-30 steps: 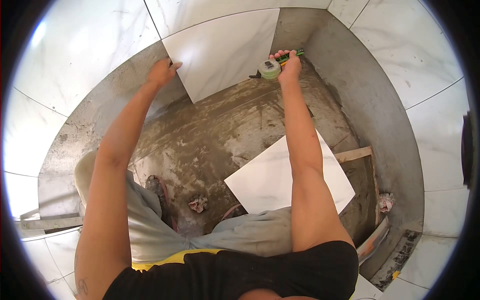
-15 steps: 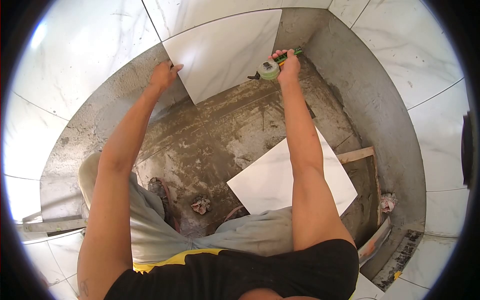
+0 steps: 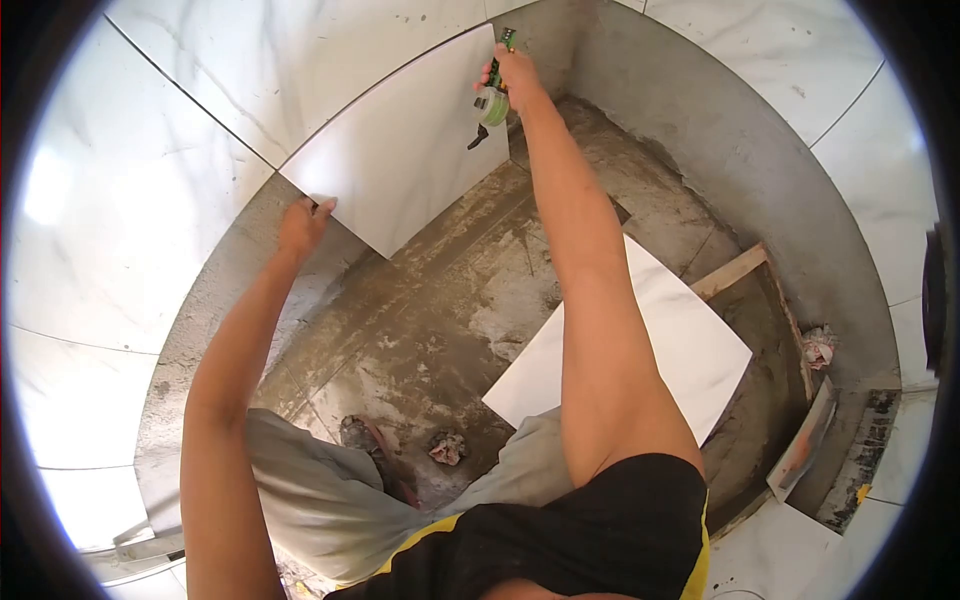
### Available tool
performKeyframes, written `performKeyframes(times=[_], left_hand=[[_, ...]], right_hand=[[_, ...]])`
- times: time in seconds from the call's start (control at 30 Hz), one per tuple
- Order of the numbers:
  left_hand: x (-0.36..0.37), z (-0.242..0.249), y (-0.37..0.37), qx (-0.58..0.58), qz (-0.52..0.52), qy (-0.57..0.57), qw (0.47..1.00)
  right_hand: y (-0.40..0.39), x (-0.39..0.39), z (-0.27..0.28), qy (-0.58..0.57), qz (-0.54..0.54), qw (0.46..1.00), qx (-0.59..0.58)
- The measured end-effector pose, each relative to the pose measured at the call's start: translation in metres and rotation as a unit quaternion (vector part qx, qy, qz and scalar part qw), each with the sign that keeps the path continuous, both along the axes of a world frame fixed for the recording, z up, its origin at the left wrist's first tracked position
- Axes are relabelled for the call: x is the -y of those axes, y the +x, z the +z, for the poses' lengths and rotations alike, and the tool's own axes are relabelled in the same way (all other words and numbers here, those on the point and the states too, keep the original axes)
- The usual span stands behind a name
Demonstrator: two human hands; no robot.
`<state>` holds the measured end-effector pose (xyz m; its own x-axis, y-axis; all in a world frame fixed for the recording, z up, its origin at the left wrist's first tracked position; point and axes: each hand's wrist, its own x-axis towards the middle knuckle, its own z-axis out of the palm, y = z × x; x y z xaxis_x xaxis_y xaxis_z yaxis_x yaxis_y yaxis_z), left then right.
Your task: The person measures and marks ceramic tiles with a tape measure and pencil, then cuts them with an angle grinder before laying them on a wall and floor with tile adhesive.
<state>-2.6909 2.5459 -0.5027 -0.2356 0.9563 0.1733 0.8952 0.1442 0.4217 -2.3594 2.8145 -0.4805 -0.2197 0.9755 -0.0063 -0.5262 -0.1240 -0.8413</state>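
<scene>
A white marble-look tile (image 3: 400, 135) stands against the wall, below a row of similar tiles. My left hand (image 3: 303, 225) grips its left edge, thumb on the face and fingers round the side. In my right hand (image 3: 512, 78), at the tile's upper right edge, is a green tool (image 3: 492, 104) with a round translucent case, a black tail and a green bar; its exact kind I cannot tell. Another white tile (image 3: 670, 340) lies flat near my right knee, partly covered by my right arm.
Bare grey cement wall (image 3: 720, 150) runs along the right. The rough floor (image 3: 430, 330) is stained with mortar. A crumpled wad (image 3: 447, 447) lies near my foot, a wooden strip (image 3: 730, 272) beyond the flat tile, and a metal trowel-like blade (image 3: 803, 440) at the right.
My right hand has moved left and up with the green tool, to the standing tile's right edge. My left hand stays on the left edge. The view has shifted.
</scene>
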Motion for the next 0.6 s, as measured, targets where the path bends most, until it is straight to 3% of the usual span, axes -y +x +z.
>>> performKeyframes(times=[0.2,0.3,0.6], left_hand=[[0.005,0.016,0.01,-0.072,0.034,-0.056,0.995],[0.005,0.014,0.007,-0.01,0.017,-0.032,0.999],[0.003,0.01,0.002,-0.007,0.02,-0.037,0.999]], right_hand=[[-0.013,-0.011,-0.004,0.011,-0.004,0.999,0.039],[-0.018,-0.011,0.0,0.027,-0.044,0.998,0.028],[-0.03,-0.013,0.006,0.017,-0.085,0.996,-0.022]])
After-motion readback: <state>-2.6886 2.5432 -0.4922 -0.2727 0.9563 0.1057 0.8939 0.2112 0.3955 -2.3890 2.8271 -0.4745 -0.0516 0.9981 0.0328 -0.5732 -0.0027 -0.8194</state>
